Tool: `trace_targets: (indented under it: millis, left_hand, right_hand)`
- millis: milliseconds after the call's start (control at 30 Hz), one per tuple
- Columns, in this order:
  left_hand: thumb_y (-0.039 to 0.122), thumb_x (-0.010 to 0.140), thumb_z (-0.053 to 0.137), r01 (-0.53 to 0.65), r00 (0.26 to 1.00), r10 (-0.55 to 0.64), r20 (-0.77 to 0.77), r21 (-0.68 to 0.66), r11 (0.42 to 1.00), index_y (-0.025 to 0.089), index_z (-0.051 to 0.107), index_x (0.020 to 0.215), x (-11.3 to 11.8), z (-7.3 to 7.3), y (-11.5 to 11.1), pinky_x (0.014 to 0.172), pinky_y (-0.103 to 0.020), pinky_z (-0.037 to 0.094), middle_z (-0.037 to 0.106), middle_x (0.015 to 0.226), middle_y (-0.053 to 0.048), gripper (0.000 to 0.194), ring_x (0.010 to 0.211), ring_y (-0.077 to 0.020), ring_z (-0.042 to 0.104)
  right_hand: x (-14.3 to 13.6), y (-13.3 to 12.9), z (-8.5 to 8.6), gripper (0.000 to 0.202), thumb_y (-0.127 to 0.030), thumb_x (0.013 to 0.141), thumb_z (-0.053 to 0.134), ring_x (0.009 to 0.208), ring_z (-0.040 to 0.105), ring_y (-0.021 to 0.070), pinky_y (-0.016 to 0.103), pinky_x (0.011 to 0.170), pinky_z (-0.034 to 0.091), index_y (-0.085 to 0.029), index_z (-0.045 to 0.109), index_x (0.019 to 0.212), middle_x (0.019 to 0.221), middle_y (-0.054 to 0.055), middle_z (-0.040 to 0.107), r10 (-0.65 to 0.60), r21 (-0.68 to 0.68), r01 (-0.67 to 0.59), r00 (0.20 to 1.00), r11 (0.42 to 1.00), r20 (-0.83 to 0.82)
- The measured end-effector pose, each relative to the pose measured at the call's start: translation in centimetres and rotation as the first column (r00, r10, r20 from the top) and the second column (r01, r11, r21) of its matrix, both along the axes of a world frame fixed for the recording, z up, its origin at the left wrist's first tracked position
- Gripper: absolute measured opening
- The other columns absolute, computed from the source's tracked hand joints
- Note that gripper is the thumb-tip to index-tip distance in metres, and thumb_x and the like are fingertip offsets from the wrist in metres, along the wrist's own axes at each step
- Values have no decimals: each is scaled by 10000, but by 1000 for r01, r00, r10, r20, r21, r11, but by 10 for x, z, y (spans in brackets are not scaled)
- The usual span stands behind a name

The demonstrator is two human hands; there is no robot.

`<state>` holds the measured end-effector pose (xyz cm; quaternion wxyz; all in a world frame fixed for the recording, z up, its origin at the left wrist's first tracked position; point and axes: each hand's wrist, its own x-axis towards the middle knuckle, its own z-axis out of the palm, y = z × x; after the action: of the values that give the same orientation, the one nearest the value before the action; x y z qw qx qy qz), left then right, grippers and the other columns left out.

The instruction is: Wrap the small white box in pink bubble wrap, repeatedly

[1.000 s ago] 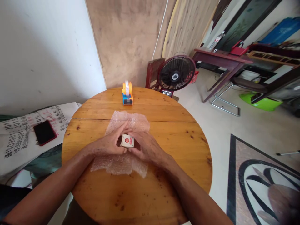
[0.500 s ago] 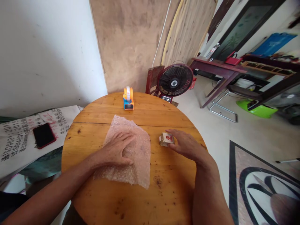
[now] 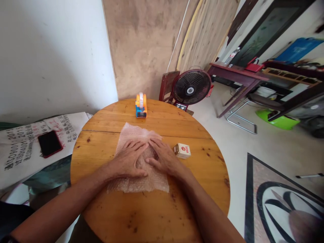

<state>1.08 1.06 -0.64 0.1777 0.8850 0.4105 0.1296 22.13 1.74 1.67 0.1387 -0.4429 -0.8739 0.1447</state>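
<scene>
A crinkled sheet of pinkish, see-through bubble wrap (image 3: 152, 184) lies on the round wooden table (image 3: 141, 216). On its left part rests my left hand (image 3: 129, 160), palm down with the fingers spread. My right hand (image 3: 163, 157) lies flat on the right part of the sheet, its thumb apart and close to my left hand. Neither hand holds anything. A small beige box with a red emblem (image 3: 182, 151) sits just right of my right hand, not touched. Toward the far edge stands an orange and blue tape dispenser (image 3: 141, 106) with a roll of clear tape.
A black phone with a red edge (image 3: 50, 144) lies on a printed white sack (image 3: 22, 148) at the left. Beyond the table a dark fan (image 3: 191, 88) stands on a chair. A purple-red table (image 3: 238, 72) is farther back at the right.
My right hand has let go of the small box and moved left onto the bubble wrap, lying flat there. My left hand stays spread on the sheet. The view has shifted slightly.
</scene>
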Motion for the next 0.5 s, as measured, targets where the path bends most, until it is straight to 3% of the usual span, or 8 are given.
trace_targets:
  millis: [100, 233, 500]
  left_hand:
    - [660, 679, 694, -23, 996, 19, -86, -49, 999, 106, 274, 1535, -4, 1, 1, 1213, -514, 144, 286, 1603, -203, 1103, 1497, -373, 202]
    - [763, 624, 674, -76, 988, 66, -140, -68, 995, 114, 227, 1556, -13, 2, 6, 1215, -544, 72, 197, 1630, -211, 1221, 1517, -395, 106]
    - [758, 602, 697, -60, 976, 35, -215, -110, 992, 104, 203, 1561, -26, 13, 11, 1193, -602, 62, 127, 1633, -246, 1261, 1519, -411, 49]
  right_hand:
    - [11, 10, -7, 777, -484, 821, 677, 1438, 358, 360, 547, 1151, 330, -100, 448, 1455, 1549, 222, 386, -44, -39, 47, 995, 998, 93]
    - [16, 11, -8, 816, -517, 812, 678, 1457, 326, 361, 540, 1169, 302, -109, 428, 1473, 1569, 217, 352, -50, -62, 56, 994, 997, 94]
    - [19, 17, -14, 890, -544, 767, 718, 1463, 308, 378, 575, 1169, 283, -124, 404, 1487, 1574, 232, 333, 0, -88, 2, 1000, 996, 30]
